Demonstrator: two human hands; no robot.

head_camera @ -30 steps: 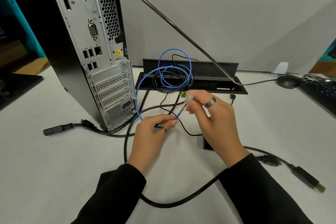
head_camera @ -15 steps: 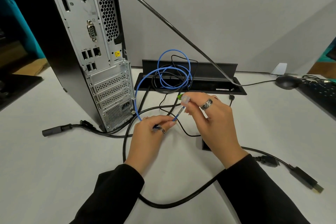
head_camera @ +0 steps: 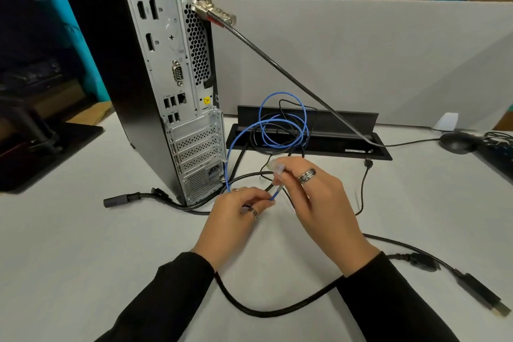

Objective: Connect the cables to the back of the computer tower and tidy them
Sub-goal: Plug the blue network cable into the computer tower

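Drifted slightly left — both hands, left hand [head_camera: 236, 211] pinching blue cable [head_camera: 283, 119], right hand [head_camera: 313, 191] clamped on clear plug [head_camera: 278, 169] | step: network hookup | next: align with network port [head_camera: 181, 98] on tower [head_camera: 166, 78] — push home

Left hand [head_camera: 236, 214], right hand [head_camera: 313, 194] pinched.

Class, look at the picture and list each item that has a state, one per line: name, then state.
Computer tower: upright, back ports empty.
Blue cable: unplugged, coiled.
Clear plug: held in right hand.
Left hand: pinching the blue cable.
Power cord: unplugged, lying on desk.
Security lock: attached to tower.
Cable hatch: lid open.
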